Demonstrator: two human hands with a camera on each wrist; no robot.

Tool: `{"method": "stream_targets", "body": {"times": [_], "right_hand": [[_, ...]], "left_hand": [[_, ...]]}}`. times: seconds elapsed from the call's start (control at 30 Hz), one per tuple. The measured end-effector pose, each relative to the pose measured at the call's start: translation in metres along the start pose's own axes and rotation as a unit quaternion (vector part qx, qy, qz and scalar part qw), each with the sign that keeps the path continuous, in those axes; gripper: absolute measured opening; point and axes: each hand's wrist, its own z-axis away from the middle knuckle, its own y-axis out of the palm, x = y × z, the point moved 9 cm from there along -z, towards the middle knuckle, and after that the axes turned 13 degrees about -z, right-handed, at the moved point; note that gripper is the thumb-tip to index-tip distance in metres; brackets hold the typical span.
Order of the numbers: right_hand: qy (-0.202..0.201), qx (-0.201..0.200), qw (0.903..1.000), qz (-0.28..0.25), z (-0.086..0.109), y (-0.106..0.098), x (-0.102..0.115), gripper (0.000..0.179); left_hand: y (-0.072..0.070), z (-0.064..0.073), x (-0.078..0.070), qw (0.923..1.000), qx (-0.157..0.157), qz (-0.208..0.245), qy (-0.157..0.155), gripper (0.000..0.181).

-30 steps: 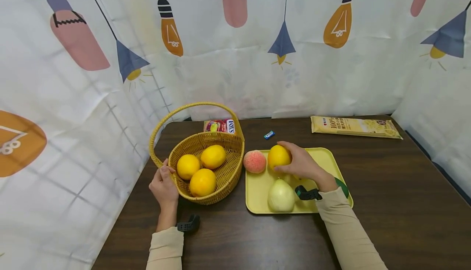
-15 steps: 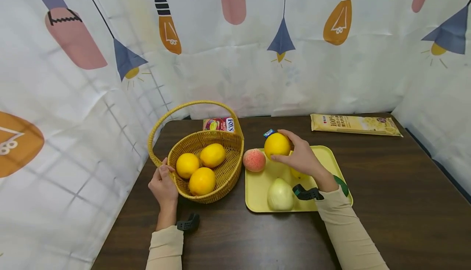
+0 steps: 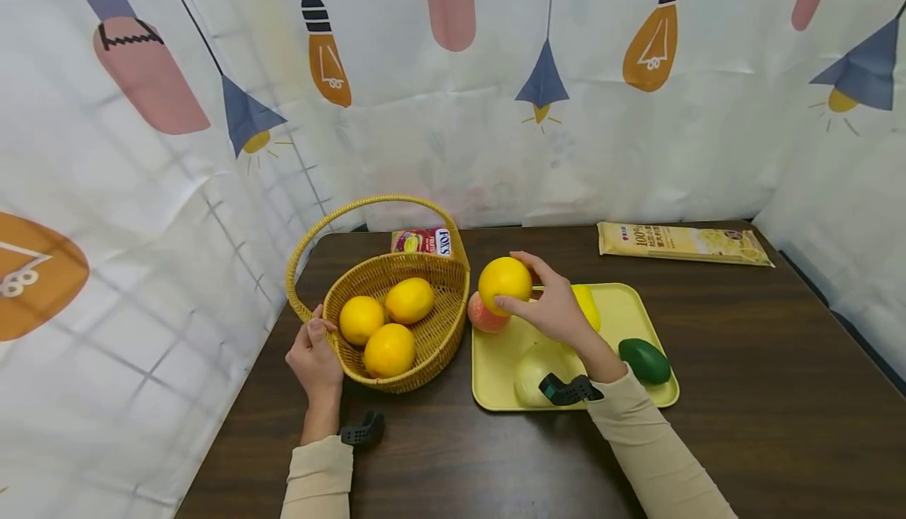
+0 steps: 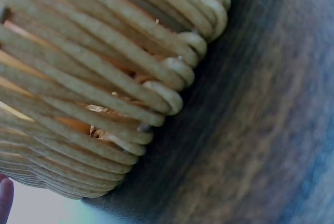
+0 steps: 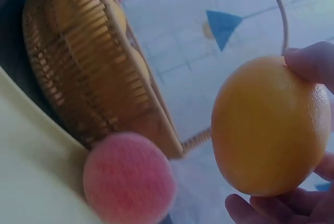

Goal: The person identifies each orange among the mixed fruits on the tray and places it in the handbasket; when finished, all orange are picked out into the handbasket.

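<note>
My left hand (image 3: 314, 355) holds the rim of a yellow wicker basket (image 3: 447, 350) where its handle meets the side. Several yellow-orange fruits (image 3: 389, 350) lie in the basket. An orange (image 3: 503, 281), smooth and yellow-orange, is in my right hand (image 3: 559, 313), pinched between thumb and fingers above the left edge of a yellow tray (image 3: 495, 392). Just below it a pink peach (image 3: 485, 318) sits at the tray's edge, partly covered in the head view. The right wrist view shows the orange (image 5: 269, 127) and the peach (image 5: 130, 179) apart, with the basket's woven side beyond.
On the tray are a pale green rounded fruit (image 3: 532, 373), a dark green fruit (image 3: 645, 361) and a partly hidden yellow fruit (image 3: 587, 304). A red FOX'S packet (image 3: 422, 242) lies behind the basket. A long yellow packet (image 3: 683, 243) lies at the back right.
My right hand has lifted the orange off the tray and carried it left towards the basket. The dark green fruit has come into fuller view. My left hand stays on the basket.
</note>
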Motion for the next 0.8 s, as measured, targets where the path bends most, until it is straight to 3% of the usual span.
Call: {"method": "stream_targets", "body": {"times": [0.23, 0.53, 0.67, 0.8], "right_hand": [[-0.022, 0.030, 0.9990, -0.025, -0.004, 0.036, 0.014, 0.073], [-0.036, 0.055, 0.9969, -0.043, -0.010, 0.072, 0.014, 0.075], [-0.045, 0.062, 0.9968, -0.023, -0.013, 0.084, 0.014, 0.075], [-0.054, 0.059, 0.9964, 0.030, -0.016, 0.094, 0.011, 0.077]], "left_hand": [[-0.001, 0.000, 0.000, 1.0000, -0.001, 0.001, -0.008, 0.049], [-0.002, 0.001, 0.000, 1.0000, -0.002, 0.005, -0.007, 0.050], [-0.002, 0.000, -0.001, 1.0000, -0.004, 0.003, -0.005, 0.049], [-0.003, 0.000, -0.002, 1.0000, -0.003, 0.002, -0.004, 0.049]]}}
